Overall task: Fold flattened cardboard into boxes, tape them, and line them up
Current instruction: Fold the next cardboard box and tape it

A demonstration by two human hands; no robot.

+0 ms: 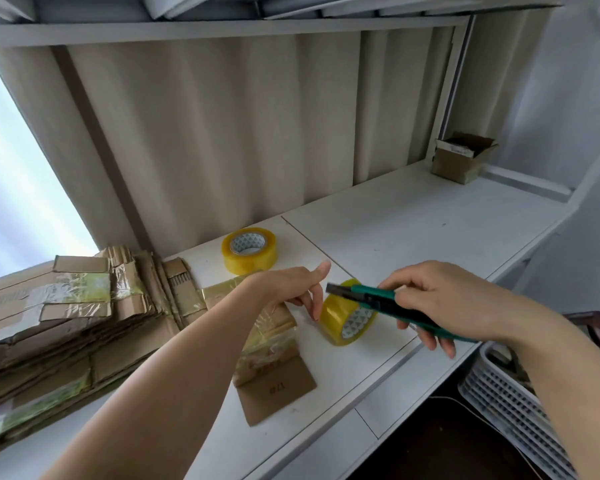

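At the far left we saw a stack of flattened cardboard (49, 323) lying on the white worktop (430, 230), many sheets carrying old strips of clear tape. Just right of the stack, 1 smaller flattened piece of cardboard (274, 389) lay flat near the front edge, partly hidden under our left forearm, with shiny tape over its upper part. Behind it, closer to the curtain (222, 133), 1 roll of yellowish tape (249, 250) lay flat on its side.

Our left hand (291, 287) hovered above the small cardboard piece with its fingers loosely extended and apart, gripping nothing; its fingertips hung just beside a 2nd roll of tape (347, 313), though we could not tell whether they touched it. That roll stood tilted on its edge near the middle of the worktop.

Our right hand (440, 303) had its fingers curled around a green utility knife (378, 299), held above the 2nd roll with the dark blade end pointing left toward the left hand.

Far right at the back of the worktop sat 1 small open cardboard box (463, 157), flaps up. Below the worktop's front edge at the right stood a white slotted basket (513, 410).
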